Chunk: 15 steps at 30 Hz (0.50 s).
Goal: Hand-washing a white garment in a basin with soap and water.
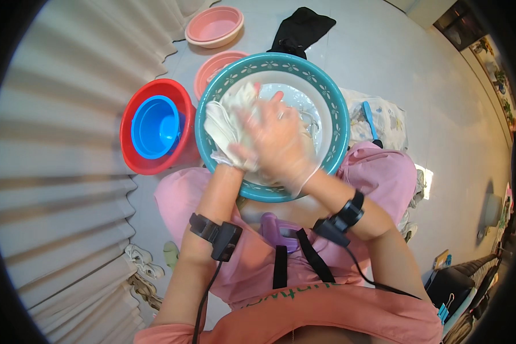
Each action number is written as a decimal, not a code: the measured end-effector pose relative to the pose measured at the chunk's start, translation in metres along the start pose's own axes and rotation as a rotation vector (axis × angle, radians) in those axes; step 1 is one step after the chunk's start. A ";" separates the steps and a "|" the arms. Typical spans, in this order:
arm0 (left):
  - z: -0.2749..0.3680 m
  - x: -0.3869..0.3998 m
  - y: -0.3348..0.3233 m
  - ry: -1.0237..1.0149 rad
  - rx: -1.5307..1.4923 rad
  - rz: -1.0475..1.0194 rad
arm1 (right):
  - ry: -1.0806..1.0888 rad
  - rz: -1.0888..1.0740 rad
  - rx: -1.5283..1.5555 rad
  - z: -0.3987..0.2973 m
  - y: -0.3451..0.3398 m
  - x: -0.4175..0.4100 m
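Before me stands a teal basin (339,129) with a pale flower pattern round its rim and a white inside. Water (294,92) with suds shows in it. A wet white cloth (223,124) is bunched up over the basin's left half, between my two hands. My left hand (244,158) grips it from the left and is largely covered by its folds. Over the cloth from the right lies my right hand (281,137), blurred by motion and pressed against it. Clear thin plastic gloves appear to cover both hands, gathered loosely at the right wrist. More cloth (307,135) lies below in the basin.
A blue basin (155,127) sits inside a red basin (129,142) at the left. Pink basins (215,26) stand beyond. A black cloth item (303,30) lies behind the teal basin. A blue-handled brush (368,118) rests on a plastic bag (393,124). Curtains (81,129) hang left.
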<state>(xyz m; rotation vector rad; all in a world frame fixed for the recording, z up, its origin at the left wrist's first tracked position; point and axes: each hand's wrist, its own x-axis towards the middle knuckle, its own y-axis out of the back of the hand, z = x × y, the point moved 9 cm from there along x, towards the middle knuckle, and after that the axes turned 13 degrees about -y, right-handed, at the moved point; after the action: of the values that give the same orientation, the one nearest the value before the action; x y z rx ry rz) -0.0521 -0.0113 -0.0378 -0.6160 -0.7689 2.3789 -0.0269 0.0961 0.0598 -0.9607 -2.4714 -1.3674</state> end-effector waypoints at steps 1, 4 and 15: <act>0.004 -0.023 0.005 0.020 0.087 0.036 | 0.056 -0.018 -0.101 -0.016 -0.003 -0.011; 0.010 -0.077 0.014 0.094 0.308 0.124 | 0.058 -0.060 -0.057 -0.013 -0.006 -0.010; 0.004 -0.085 0.007 0.190 0.245 0.241 | -0.410 -0.341 0.070 0.043 -0.036 0.005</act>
<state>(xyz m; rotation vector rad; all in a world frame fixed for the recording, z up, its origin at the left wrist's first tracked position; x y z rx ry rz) 0.0058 -0.0716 -0.0182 -0.8542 -0.3298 2.5316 -0.0457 0.1197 0.0123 -0.9099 -3.0872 -1.2604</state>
